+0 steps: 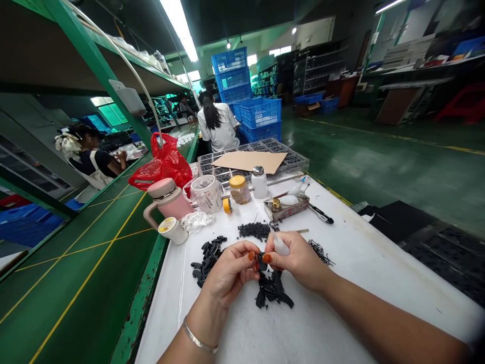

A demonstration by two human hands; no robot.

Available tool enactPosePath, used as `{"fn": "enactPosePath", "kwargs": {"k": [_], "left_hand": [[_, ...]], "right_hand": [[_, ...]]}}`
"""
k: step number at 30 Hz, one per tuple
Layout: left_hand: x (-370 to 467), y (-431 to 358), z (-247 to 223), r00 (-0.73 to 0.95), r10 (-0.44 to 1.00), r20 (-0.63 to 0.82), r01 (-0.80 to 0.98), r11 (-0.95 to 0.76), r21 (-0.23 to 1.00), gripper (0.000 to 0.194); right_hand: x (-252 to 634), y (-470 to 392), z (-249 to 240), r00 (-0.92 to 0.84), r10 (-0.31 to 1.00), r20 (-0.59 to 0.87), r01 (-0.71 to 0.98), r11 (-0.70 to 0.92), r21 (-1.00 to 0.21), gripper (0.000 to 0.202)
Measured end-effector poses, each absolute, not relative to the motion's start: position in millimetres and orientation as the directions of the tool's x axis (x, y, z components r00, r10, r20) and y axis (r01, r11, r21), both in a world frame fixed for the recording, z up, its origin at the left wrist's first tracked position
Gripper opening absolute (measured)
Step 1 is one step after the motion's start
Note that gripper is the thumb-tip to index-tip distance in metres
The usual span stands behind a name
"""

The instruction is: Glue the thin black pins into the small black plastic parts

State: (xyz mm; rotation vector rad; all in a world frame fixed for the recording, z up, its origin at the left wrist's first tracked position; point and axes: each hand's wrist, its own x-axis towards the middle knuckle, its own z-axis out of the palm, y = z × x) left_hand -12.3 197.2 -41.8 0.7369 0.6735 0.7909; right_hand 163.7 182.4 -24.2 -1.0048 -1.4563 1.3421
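Pinched in the fingers of my left hand (pixel 229 273) is a small black part (pixel 262 261). My right hand (pixel 303 259) meets it from the other side, thumb and fingertips at the part. That hand also grips a small white squeeze bottle (pixel 281 246) with a narrow tip. Fingers cover much of the black part. Below the hands lies a pile of black plastic pieces (pixel 273 290), and another heap of black pieces (pixel 206 260) is left of them. Small black rings (pixel 254 230) are gathered beyond, with thin black pins (pixel 319 252) beside my right wrist.
Across the back of the white table (pixel 364 283) stand a pink mug (pixel 172 202), jars, a yellow tape roll (pixel 227 206), a white bottle (pixel 259 183) and a tool box (pixel 290 210). A utility knife (pixel 321 214) lies rightward. Two people sit beyond; a green conveyor (pixel 87 263) runs left.
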Motion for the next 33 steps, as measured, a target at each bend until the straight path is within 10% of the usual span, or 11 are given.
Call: {"fn": "enactPosePath", "kwargs": {"k": [12,25,30,33], "left_hand": [[-13.8,196.7,-30.8,0.302,0.940,-0.161,-0.232,0.236,0.944,0.030],[-56.6,222.8,-22.7,-0.036,0.998,-0.050,-0.316,0.036,0.948,0.031],[-63.9,229.3,-28.2,-0.033,0.989,0.144,0.194,-0.135,0.972,0.019],[-62.7,229.9,-33.2,0.084,0.962,0.260,0.670,-0.247,0.700,0.013]], "right_hand": [[170.4,188.5,-22.1,-0.319,0.948,0.013,0.064,0.036,-0.997,0.027],[174.2,183.9,-26.0,-0.571,0.796,-0.202,0.499,0.140,-0.855,0.009],[175.8,187.2,-32.8,-0.523,0.845,-0.113,0.582,0.257,-0.771,0.012],[177.8,191.7,-27.8,-0.462,0.884,-0.074,0.633,0.270,-0.726,0.017]]}}
